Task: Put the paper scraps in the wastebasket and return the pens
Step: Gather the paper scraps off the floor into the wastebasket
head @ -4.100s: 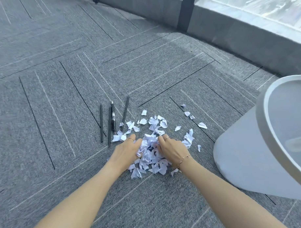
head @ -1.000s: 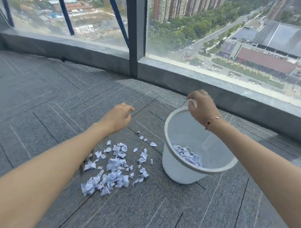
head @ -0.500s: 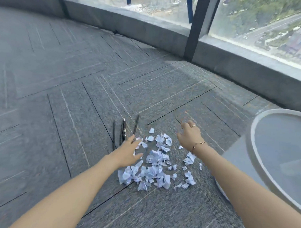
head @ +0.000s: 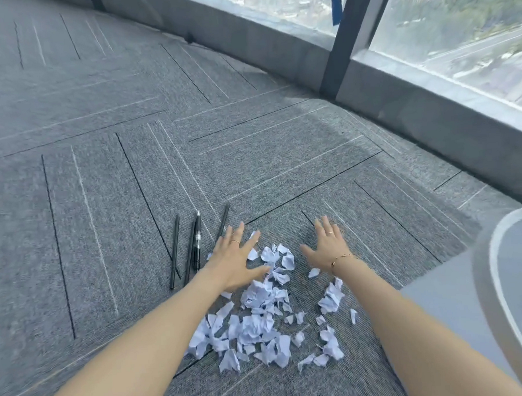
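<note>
Black pens (head: pixel 188 250) lie lengthwise pointing away; both hands (head: pixel 233 261) (head: pixel 327 249) spread empty over paper scraps (head: pixel 259 313)

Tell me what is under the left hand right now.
The left hand, open and spread, covers the upper left edge of the paper scraps on the carpet. A few scraps peek out by its fingers. Whatever lies beneath the palm is hidden. The pens lie beside it.

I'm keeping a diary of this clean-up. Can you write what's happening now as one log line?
left hand: open, empty | right hand: open, empty | paper scraps: on carpet | pens: on carpet | wastebasket: right
</note>
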A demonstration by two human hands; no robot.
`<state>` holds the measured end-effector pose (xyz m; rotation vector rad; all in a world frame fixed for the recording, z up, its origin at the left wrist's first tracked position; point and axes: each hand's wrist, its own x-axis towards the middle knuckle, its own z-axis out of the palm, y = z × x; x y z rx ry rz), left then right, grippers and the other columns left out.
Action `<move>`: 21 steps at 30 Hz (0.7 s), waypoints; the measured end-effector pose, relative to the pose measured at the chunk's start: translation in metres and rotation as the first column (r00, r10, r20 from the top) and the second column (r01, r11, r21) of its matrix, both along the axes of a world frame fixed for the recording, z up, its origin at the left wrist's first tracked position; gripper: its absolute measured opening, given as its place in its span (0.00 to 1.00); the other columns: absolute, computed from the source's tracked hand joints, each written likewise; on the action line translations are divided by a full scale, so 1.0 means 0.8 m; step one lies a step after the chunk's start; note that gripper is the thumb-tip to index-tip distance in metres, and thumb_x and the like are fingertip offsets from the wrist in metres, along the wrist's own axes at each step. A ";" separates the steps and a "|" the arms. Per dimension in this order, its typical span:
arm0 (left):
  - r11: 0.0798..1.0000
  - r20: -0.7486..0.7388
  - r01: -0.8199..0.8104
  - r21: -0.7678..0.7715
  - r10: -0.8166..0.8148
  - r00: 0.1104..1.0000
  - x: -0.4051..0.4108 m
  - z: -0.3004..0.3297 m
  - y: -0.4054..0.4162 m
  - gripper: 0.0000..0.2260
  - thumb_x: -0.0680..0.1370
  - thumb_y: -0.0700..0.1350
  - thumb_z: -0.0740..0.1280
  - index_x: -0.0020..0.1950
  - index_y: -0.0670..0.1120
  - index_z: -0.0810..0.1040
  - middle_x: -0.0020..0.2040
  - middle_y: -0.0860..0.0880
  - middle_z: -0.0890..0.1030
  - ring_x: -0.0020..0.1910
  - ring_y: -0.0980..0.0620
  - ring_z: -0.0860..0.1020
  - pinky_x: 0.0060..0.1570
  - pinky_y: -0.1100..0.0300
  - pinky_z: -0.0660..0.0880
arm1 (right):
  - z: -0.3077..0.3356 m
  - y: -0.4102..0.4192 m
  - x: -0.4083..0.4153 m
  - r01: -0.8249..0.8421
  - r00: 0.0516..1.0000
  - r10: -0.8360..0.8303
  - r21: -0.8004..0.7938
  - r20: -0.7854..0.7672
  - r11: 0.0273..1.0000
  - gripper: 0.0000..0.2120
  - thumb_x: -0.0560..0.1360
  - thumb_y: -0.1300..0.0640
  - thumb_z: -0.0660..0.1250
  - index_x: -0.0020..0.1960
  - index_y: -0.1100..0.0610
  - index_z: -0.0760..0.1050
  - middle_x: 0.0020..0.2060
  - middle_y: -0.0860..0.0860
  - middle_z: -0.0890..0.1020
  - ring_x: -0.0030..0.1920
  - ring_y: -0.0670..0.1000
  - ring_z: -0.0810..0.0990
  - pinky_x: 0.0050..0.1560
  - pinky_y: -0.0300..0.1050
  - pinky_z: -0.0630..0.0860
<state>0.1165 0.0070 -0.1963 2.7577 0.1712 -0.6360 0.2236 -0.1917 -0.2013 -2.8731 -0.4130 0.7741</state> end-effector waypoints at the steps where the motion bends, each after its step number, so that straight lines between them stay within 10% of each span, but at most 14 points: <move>1: 1.000 -0.033 0.014 0.026 -0.013 0.999 -0.001 -0.003 0.001 0.39 0.72 0.71 0.51 0.75 0.57 0.40 0.75 0.45 0.34 0.75 0.42 0.36 0.71 0.48 0.38 | -0.004 0.000 -0.001 0.005 1.000 -0.005 0.011 -0.018 1.000 0.36 0.78 0.42 0.54 0.77 0.54 0.40 0.76 0.52 0.39 0.76 0.57 0.41 0.75 0.55 0.45; 11: 0.998 -0.019 -0.027 -0.054 0.026 0.999 -0.072 0.002 -0.025 0.26 0.81 0.56 0.49 0.77 0.50 0.46 0.77 0.46 0.40 0.76 0.46 0.41 0.74 0.45 0.52 | 0.008 -0.003 -0.108 -0.119 0.993 0.118 0.116 0.012 0.986 0.28 0.81 0.50 0.50 0.76 0.60 0.47 0.77 0.54 0.46 0.76 0.52 0.44 0.74 0.47 0.44; 17: 0.995 0.189 -0.024 -0.093 0.042 0.981 -0.120 0.015 -0.030 0.18 0.82 0.45 0.53 0.72 0.45 0.63 0.74 0.46 0.63 0.72 0.51 0.63 0.70 0.57 0.65 | 0.025 0.009 -0.180 -0.289 0.944 0.250 0.175 0.214 0.941 0.15 0.80 0.57 0.53 0.62 0.58 0.72 0.66 0.53 0.72 0.63 0.52 0.71 0.61 0.45 0.74; 21: 0.995 0.191 -0.027 -0.100 0.046 0.980 -0.119 0.020 -0.017 0.22 0.81 0.50 0.54 0.75 0.52 0.55 0.77 0.49 0.50 0.76 0.50 0.52 0.74 0.52 0.54 | 0.032 -0.013 -0.146 -0.145 0.941 0.091 0.146 0.326 0.979 0.19 0.79 0.54 0.55 0.68 0.57 0.67 0.72 0.56 0.64 0.70 0.57 0.64 0.70 0.49 0.63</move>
